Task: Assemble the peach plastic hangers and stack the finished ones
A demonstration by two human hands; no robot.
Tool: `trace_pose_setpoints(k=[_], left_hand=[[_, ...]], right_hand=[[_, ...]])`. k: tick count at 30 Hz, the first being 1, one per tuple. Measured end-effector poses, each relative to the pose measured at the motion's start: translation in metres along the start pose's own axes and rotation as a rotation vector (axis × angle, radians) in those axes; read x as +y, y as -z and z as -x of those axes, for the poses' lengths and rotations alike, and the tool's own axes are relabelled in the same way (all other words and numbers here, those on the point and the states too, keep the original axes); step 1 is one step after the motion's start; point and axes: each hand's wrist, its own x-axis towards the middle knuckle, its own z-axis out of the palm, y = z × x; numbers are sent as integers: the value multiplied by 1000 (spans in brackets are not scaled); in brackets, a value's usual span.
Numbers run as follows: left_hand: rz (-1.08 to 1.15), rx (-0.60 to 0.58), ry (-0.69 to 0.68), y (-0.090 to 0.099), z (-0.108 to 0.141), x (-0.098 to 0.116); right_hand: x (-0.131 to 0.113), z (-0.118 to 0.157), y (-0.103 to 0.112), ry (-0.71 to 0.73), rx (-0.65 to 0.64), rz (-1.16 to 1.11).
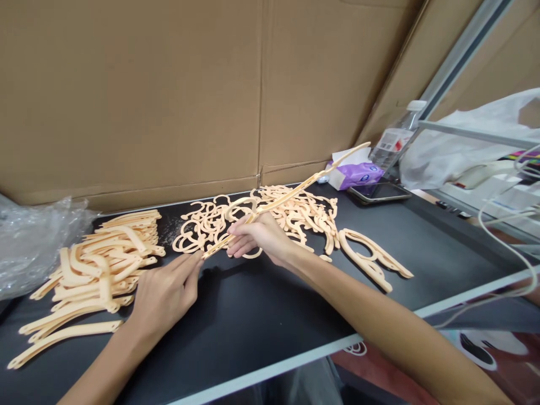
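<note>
A peach plastic folding clothes hanger [291,194] is held up above the black table, its arms stretched out in a slanting line. My left hand [169,289] is closed on the lower left end of it. Around the middle, near the curved hook [239,207], the fingers of my right hand [259,233] grip the hanger. Beneath and behind the hands lies a heap of loose hooks [202,225] and small peach parts [312,211]. To the left of my left hand is a pile of hanger arms [101,264].
A hanger with its arms folded together [367,256] lies at the right on the table [270,332]. Behind it are a phone [379,193], a purple tissue pack [358,174] and a plastic bottle [396,138]. Clear plastic wrap [40,242] sits far left; cardboard [169,95] stands behind.
</note>
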Motion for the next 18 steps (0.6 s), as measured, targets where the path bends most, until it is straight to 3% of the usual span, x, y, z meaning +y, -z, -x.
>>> trace_pose_setpoints(k=[12, 18], left_hand=[[231, -7, 124, -2, 0, 0], [394, -52, 395, 5, -6, 0]], right_hand=[[-3, 1, -2, 44, -2, 9], [-5, 0, 2, 7, -95, -76]])
